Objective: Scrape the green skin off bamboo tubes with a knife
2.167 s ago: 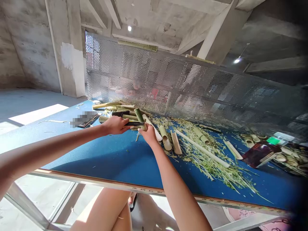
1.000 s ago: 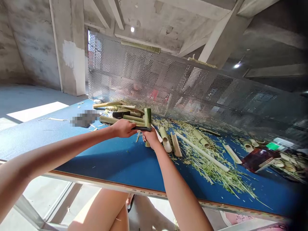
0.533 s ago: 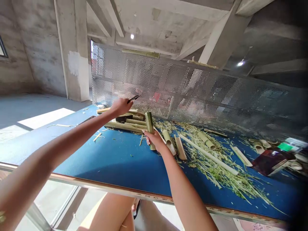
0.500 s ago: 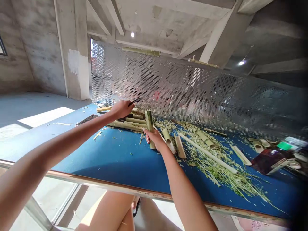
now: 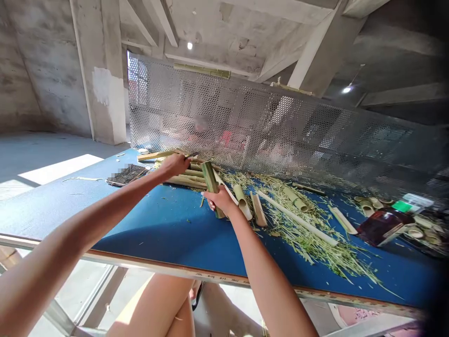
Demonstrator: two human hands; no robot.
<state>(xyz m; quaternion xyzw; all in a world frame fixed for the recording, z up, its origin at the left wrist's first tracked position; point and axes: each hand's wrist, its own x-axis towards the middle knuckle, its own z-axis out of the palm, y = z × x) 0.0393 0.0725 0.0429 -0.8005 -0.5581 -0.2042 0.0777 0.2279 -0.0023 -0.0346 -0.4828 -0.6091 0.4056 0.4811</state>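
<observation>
My right hand [image 5: 220,200] is wrapped round a short green bamboo tube [image 5: 211,180] that stands almost upright on the blue table [image 5: 168,229]. My left hand [image 5: 174,164] is closed on a dark knife [image 5: 191,156], held just left of the tube's top and over a pile of bamboo lengths [image 5: 185,179]. The knife's blade is mostly hidden behind my fingers.
Split bamboo pieces [image 5: 242,202], a long pale strip [image 5: 298,219] and green shavings [image 5: 315,243] lie to the right. A dark red container [image 5: 380,226] sits at far right. A perforated metal screen [image 5: 266,131] backs the table. A dark flat object [image 5: 126,174] lies at left.
My left hand rose with the knife from across the tube's top and has come back down beside it. My right hand stood the tube upright and keeps hold of it.
</observation>
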